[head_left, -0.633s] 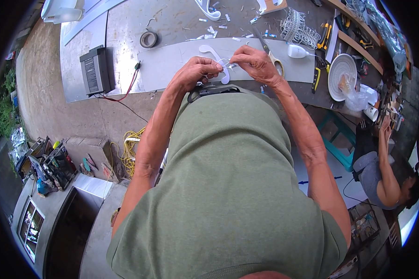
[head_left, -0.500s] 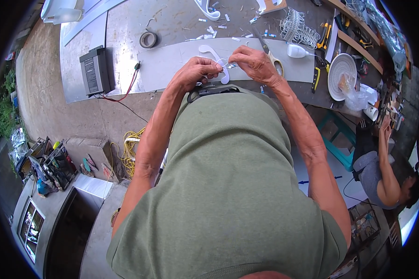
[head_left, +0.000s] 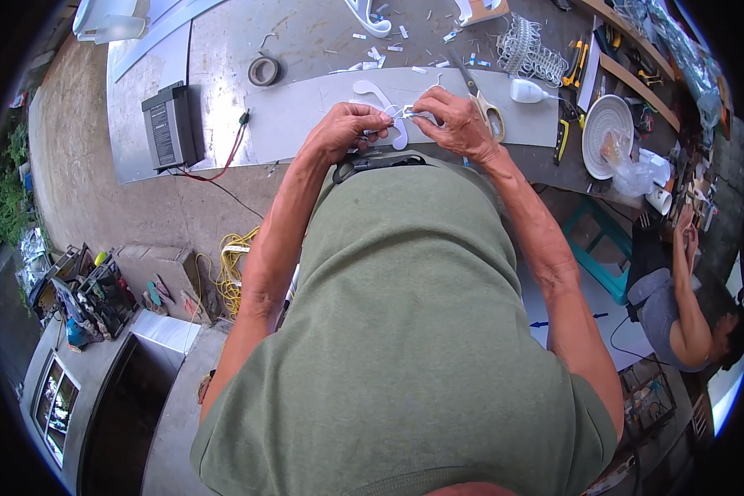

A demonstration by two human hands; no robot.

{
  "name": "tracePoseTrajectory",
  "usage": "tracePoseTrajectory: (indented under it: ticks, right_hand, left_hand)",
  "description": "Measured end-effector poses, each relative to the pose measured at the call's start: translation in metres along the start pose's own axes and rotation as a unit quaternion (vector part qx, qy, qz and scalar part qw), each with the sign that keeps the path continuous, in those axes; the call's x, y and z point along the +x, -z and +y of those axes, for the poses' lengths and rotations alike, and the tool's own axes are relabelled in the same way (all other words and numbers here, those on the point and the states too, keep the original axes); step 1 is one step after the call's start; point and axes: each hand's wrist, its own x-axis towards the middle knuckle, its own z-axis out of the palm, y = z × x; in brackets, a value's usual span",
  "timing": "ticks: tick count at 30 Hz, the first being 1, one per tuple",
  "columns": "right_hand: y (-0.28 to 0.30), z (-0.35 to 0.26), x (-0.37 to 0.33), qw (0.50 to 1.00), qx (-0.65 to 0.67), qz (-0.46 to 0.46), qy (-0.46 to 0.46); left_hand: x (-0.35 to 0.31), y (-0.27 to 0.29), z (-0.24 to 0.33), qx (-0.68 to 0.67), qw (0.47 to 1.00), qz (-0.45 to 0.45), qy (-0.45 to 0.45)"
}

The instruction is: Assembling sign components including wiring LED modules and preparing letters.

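Observation:
Both of my hands meet above the near edge of the table. My left hand (head_left: 349, 131) is closed in a pinch on a thin white wire (head_left: 398, 114). Close beside it, my right hand (head_left: 461, 124) pinches the wire too, along with a small whitish piece that its fingers partly hide. A loop of wire sticks up past the right knuckles. Below the hands, a white curved plastic strip (head_left: 374, 88) lies on a light grey sheet (head_left: 306, 107). Scissors (head_left: 489, 114) with pale handles rest just right of my right hand.
Small white-and-blue pieces (head_left: 372, 58) lie scattered beyond the sheet. A tape roll (head_left: 264, 71) and a black box-shaped unit with leads (head_left: 169, 128) are at left. To the right are a white bulb-shaped thing (head_left: 529, 91), a cutter knife (head_left: 561, 140), a round white basket (head_left: 608, 124) and another person (head_left: 678, 310).
My right hand has turned and shifted slightly right and nearer to me, its fingers curling more. The wire loop now shows above it. My left hand has hardly moved.

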Motion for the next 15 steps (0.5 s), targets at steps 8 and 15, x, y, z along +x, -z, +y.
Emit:
tracePoseTrajectory:
  ticks: [8,15]
  right_hand:
    - [-0.008,0.002,-0.001,1.0,-0.008,0.004,-0.003]
    - [0.001,0.009,0.003,0.987,0.106,-0.103,-0.068]
  left_hand:
    - [-0.002,-0.001,0.001,0.004,1.0,0.002,0.004]
    - [-0.003,-0.002,-0.004,0.088,0.994,0.015,-0.069]
